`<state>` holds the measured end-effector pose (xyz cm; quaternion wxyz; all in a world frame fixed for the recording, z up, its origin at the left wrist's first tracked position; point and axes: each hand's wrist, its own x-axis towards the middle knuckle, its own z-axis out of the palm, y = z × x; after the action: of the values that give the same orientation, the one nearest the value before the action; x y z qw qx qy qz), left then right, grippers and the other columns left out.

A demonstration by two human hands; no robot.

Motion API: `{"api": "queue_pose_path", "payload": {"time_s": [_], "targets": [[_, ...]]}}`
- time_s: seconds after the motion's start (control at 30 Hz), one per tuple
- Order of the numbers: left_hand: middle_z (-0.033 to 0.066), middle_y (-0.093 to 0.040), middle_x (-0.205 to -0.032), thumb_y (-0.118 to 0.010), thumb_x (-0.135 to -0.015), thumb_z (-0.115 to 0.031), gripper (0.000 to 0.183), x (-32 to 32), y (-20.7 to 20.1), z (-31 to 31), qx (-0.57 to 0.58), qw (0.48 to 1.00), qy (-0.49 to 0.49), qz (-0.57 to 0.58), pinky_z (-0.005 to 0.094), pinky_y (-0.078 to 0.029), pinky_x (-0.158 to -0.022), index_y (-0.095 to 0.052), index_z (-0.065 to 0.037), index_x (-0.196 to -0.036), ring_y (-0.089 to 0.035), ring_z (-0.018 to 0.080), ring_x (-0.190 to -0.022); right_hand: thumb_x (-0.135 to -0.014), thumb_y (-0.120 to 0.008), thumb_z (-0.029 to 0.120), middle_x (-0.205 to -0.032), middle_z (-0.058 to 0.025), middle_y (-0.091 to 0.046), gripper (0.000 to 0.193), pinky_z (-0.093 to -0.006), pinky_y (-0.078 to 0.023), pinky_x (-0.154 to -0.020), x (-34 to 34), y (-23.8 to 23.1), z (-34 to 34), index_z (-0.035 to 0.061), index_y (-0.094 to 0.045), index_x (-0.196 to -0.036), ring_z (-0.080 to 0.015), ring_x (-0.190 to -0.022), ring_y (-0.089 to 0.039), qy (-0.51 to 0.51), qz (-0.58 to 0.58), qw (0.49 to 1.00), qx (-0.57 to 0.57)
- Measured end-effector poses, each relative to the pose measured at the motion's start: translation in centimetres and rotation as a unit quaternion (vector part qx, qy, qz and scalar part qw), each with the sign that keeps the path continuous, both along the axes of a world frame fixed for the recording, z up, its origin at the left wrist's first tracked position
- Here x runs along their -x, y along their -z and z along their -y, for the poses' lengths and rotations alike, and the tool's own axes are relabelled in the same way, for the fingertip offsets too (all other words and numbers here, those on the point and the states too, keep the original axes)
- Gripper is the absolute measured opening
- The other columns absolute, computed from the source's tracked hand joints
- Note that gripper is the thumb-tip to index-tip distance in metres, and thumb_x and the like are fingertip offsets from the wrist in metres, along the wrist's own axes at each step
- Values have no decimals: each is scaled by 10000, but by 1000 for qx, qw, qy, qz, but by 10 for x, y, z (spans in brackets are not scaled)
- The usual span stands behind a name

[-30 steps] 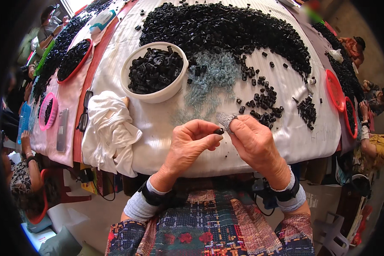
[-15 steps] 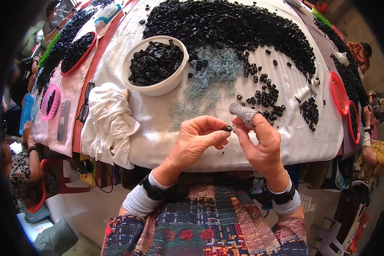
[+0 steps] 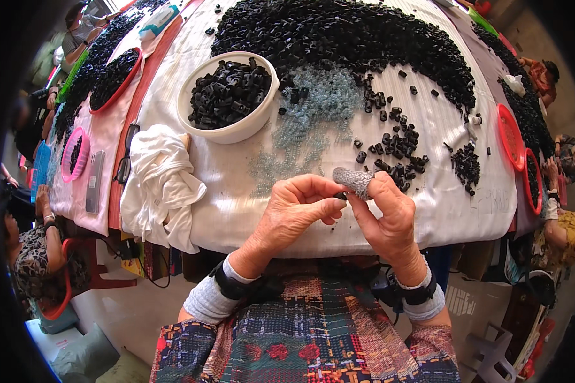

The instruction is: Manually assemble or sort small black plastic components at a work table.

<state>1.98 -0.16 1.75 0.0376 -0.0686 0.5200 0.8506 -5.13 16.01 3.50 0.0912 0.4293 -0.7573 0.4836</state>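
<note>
Near the front edge of the table, my left hand (image 3: 294,204) pinches a small black plastic part (image 3: 342,195) between thumb and fingertips. My right hand (image 3: 390,217) meets it from the other side, with its thumb and covered forefinger closed at the part. A grey textured sleeve (image 3: 354,181) wraps that forefinger and partly hides what lies under it. Just beyond my hands are loose black plastic parts (image 3: 399,137) and a spread of small translucent bluish pieces (image 3: 319,99), perhaps springs.
A white bowl (image 3: 271,102) filled with black parts stands at left, beside a crumpled white cloth (image 3: 160,185). A wide heap of black parts (image 3: 338,32) covers the far side. People sit at neighbouring tables on both sides, with red trays (image 3: 510,137) at right.
My right forefinger in its grey sleeve has come down and leftward onto the black part. The left hand keeps its pinch in nearly the same place.
</note>
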Motion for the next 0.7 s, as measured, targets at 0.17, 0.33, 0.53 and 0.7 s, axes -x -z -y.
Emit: {"api": "queue_pose_path", "payload": {"time_s": [0.17, 0.33, 0.53, 0.7], "targets": [[54, -658, -827, -679, -831, -66, 203, 3, 3, 0, -5, 1000, 8, 1, 232, -518, -658, -623, 14, -1009, -618, 96, -737, -715, -651, -103, -802, -130, -578, 244, -333, -473, -601, -5, 7, 3, -20, -595, -938, -277, -664, -560, 37, 109, 992, 57], [77, -659, -798, -679, -821, -46, 181, 2, 3, -1, -2, 1000, -19, 5, 243, -510, -659, -630, 25, -980, -607, 114, -693, -713, -659, -96, -812, -135, -586, 286, -314, -470, -605, -8, 7, 2, -13, -615, -983, -268, -678, -575, 47, 10, 999, 0], [90, -668, -830, -678, -820, -54, 179, 4, 8, 0, -2, 1000, -21, 20, 245, -516, -649, -627, 21, -974, -621, 122, -711, -709, -646, -116, -851, -139, -601, 327, -326, -478, -637, -6, 10, -8, -31, -612, -1023, -252, -726, -583, 87, -14, 995, 45], [114, -666, -889, -662, -829, -43, 184, 1, 13, 5, -43, 998, -34, 35, 260, -526, -653, -611, 14, -996, -628, 138, -715, -749, -628, -117, -832, -107, -617, 225, -252, -465, -542, 7, 16, -22, -29, -606, -955, -163, -636, -570, 184, 35, 982, 39]]}}
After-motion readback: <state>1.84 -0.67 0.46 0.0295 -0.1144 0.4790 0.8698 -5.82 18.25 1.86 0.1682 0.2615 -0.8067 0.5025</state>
